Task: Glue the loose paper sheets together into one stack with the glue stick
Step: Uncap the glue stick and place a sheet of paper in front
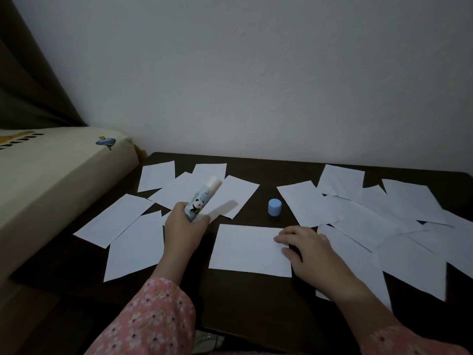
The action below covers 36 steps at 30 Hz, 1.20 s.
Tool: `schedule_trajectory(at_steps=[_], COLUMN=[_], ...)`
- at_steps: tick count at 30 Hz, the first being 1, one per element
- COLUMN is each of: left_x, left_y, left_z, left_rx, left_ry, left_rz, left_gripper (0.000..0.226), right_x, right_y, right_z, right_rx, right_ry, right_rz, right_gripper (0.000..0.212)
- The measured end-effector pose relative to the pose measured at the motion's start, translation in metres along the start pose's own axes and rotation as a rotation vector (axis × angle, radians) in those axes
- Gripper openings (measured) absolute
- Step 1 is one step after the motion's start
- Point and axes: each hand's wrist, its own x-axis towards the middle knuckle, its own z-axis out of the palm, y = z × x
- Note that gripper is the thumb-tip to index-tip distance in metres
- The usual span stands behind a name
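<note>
My left hand (pixel 182 224) grips an uncapped glue stick (pixel 203 198) with a panda label, its white tip pointing up and away over the left papers. Its blue cap (pixel 275 207) stands upright on the dark table (pixel 245 303). A white sheet (pixel 245 248) lies flat in the middle near me. My right hand (pixel 311 254) rests with fingers spread on that sheet's right edge. Several loose white sheets (pixel 133 221) are scattered on the left, and several more, faintly lined sheets (pixel 371 216), overlap on the right.
A bed with a cream patterned cover (pixel 51 180) abuts the table's left side. A pale wall (pixel 256 85) stands right behind the table. A dark curtain (pixel 28 85) hangs at the far left. Pink floral sleeves cover both forearms.
</note>
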Motion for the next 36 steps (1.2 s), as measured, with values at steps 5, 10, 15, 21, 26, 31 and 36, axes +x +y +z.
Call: schedule_trajectory(at_steps=[5,10,15,21,26,31,36], left_x=[-0.023,-0.034,-0.037,-0.051,-0.067,-0.073,-0.076], left_y=[0.025,0.035,0.040,0.041,0.040,0.039,0.039], left_z=[0.012,0.019,0.013,0.016,0.021,0.026,0.026], left_rx=[-0.193,-0.294,-0.522,-0.384,-0.302,-0.208,-0.212], left_ry=[-0.188,-0.340,-0.348,-0.498,-0.524,-0.559,-0.578], left_rz=[0.064,0.104,0.094,0.166,0.346,0.479,0.498], left_gripper=[0.032,0.035,0.040,0.036,0.019,0.024,0.028], right_x=[-0.006,-0.010,-0.008,-0.006,-0.009,-0.010,-0.011], right_y=[0.008,0.011,0.012,0.016,0.018,0.021,0.018], right_z=[-0.002,-0.004,-0.006,-0.005,-0.001,0.001,0.001], right_rx=[0.018,-0.032,-0.030,-0.084,-0.075,-0.086,-0.081], right_ry=[-0.050,-0.077,-0.096,-0.155,-0.115,-0.120,-0.088], right_rz=[-0.038,-0.011,-0.003,-0.017,-0.057,-0.067,-0.055], right_gripper=[0.036,0.042,0.044,0.054,0.053,0.058,0.058])
